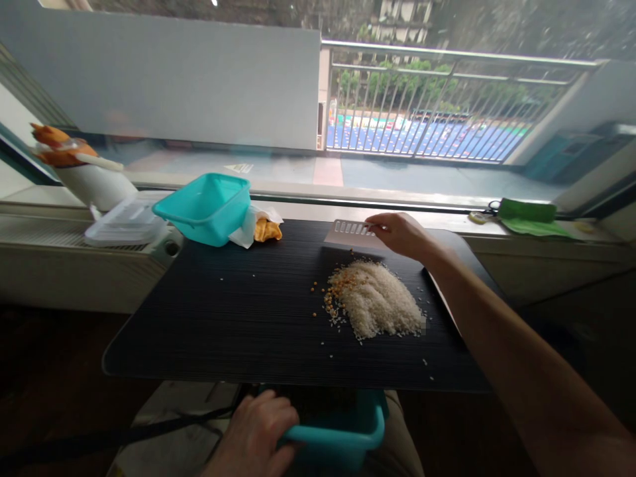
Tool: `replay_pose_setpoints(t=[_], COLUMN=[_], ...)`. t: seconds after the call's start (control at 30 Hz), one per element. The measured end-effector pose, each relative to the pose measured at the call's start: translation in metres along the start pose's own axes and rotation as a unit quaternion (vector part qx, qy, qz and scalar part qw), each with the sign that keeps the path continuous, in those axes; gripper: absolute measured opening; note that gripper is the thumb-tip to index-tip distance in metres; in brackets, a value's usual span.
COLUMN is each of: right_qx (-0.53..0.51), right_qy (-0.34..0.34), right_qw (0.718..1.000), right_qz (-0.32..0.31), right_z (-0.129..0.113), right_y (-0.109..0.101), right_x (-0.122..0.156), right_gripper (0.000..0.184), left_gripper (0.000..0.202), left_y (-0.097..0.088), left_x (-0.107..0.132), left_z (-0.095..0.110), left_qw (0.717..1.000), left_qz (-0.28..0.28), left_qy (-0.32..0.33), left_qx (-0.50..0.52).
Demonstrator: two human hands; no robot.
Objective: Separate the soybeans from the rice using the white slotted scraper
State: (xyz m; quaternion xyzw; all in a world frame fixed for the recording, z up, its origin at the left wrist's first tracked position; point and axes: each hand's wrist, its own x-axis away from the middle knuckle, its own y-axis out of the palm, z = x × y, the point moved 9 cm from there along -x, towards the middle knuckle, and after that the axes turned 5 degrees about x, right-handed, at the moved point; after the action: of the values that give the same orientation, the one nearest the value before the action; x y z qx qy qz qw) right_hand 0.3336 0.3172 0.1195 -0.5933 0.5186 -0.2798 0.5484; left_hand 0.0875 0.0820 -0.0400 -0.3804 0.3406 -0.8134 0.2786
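Observation:
My right hand (395,232) pinches the end of a pale flat scraper (342,233) with a row of slots along its upper edge. It is held over the far side of the black table, just beyond a heap of white rice (381,303). Yellow kernels (340,291), perhaps corn or soybeans, are mixed into the heap's left side, and a few lie loose beside it. Below the table's near edge, my left hand (263,424) is closed on the rim of a teal plastic bin (342,436) at my lap. The bin's inside is dark, so its contents are unclear.
Another teal bin (201,209) stands at the table's far left, beside a white and yellow crumpled packet (265,229). A clear lid (124,222) and an orange-topped white container (94,179) are on the sill. A green cloth (529,216) lies right. Window glass rises behind.

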Motion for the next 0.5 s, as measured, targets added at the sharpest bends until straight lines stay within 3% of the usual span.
replay_pose_setpoints(t=[0.17,0.5], right_qx=[-0.014,-0.051], right_qy=[-0.008,-0.097], right_qw=[1.0,0.993], right_qz=[-0.001,-0.042], right_z=[0.003,-0.056], right_y=[0.021,0.025], right_x=[0.001,0.015], right_gripper=[0.035,0.032], left_gripper=[0.017,0.017], left_y=[-0.001,-0.005], left_x=[-0.002,-0.003], left_z=[-0.003,-0.007], left_qw=[1.0,1.0], left_qz=[0.026,0.013], left_qy=[0.015,-0.004], left_qx=[0.008,0.027])
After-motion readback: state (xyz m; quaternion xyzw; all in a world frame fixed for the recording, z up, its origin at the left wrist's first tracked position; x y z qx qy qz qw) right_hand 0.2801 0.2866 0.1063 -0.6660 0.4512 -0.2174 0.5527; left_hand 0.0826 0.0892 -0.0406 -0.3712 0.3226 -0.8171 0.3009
